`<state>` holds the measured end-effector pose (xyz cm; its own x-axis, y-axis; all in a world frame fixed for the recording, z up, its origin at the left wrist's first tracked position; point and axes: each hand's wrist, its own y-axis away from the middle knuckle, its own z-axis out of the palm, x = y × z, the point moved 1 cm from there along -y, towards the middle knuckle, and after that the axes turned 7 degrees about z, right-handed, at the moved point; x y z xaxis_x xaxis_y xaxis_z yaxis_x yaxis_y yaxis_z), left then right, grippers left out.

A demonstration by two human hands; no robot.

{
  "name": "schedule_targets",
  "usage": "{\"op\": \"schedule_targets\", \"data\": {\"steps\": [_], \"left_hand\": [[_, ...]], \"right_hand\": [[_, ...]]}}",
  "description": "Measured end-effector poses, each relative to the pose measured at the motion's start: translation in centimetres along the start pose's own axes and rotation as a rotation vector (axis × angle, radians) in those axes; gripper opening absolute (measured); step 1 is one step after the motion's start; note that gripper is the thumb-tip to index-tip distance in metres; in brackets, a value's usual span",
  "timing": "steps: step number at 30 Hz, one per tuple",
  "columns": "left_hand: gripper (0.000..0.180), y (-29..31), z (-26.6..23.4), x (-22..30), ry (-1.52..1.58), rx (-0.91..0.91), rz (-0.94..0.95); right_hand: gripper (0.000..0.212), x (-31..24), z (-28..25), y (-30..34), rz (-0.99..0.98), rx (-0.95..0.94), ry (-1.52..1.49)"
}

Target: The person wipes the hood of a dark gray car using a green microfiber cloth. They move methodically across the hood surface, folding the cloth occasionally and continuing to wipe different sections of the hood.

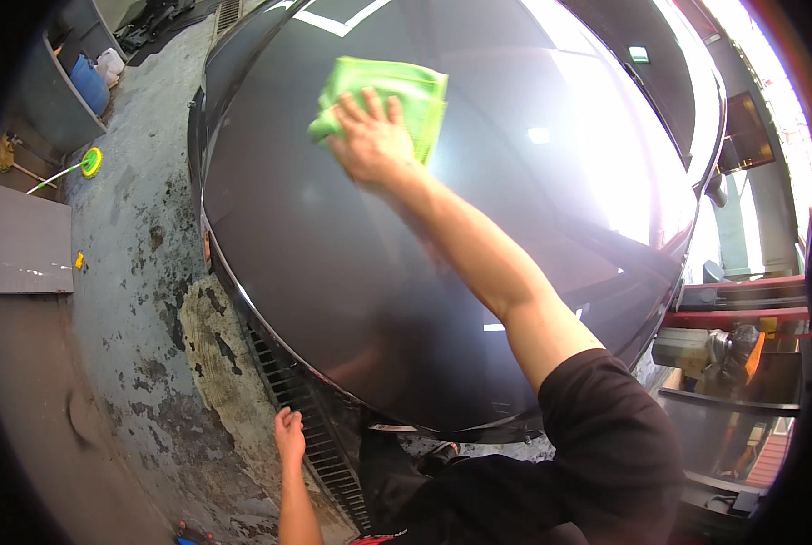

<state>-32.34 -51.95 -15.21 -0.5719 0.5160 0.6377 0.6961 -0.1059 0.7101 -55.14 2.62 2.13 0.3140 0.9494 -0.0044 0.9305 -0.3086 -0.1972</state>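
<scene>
A dark, glossy car hood (333, 263) fills the middle of the view, with bright reflections on its right side. My right arm reaches far across it. Under the spread fingers of my right hand (374, 145), a folded bright green microfiber cloth (424, 95) is held against the paint; the hand and cloth are slightly blurred. The cloth bunches up at its left side. My left hand (289, 438) hangs low beside the car's front edge, above the floor, touching nothing. Its fingers are loosely curled, with nothing seen in them.
A slotted floor drain (306, 413) runs along the car's front edge. Worn, patchy concrete floor (143, 263) lies to the left, with a green-headed mop (92, 163), a grey cabinet (24, 238) and a blue barrel (89, 86). A red-framed rack (742, 318) stands at the right.
</scene>
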Motion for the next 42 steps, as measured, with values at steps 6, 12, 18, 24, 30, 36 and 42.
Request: {"op": "schedule_targets", "data": {"steps": [6, 12, 18, 24, 30, 36, 42], "left_hand": [[0.051, 0.1, -2.8, -3.5, -0.006, -0.053, -0.035], [0.041, 6.9, -7.2, -14.4, -0.003, 0.147, -0.446], [0.041, 5.0, -2.8, -11.9, 0.089, 0.06, -0.324], [0.045, 3.1, -1.5, -3.7, -0.014, -0.079, -0.138], [0.039, 4.2, -3.0, -2.3, -0.294, -0.146, -0.198], [0.04, 7.4, -0.8, -0.4, -0.541, -0.228, -0.154], [0.041, 15.2, 5.8, 1.5, -0.585, -0.212, 0.124]], "right_hand": [[0.052, 10.3, -6.8, 4.7, 0.208, -0.06, 0.141], [0.066, 15.5, -7.5, 8.2, 0.813, 0.078, 0.052], [0.076, -5.6, 1.6, -2.1, 0.224, 0.135, -0.044], [0.058, -14.3, 1.6, 8.8, -0.344, -0.345, -0.166], [0.071, 6.7, -6.2, 24.5, 0.168, 0.19, -0.29], [0.065, 25.6, -14.4, 46.1, 1.002, 0.125, -0.046], [0.064, 21.3, -11.1, 62.5, 1.123, 0.488, -0.13]]}}
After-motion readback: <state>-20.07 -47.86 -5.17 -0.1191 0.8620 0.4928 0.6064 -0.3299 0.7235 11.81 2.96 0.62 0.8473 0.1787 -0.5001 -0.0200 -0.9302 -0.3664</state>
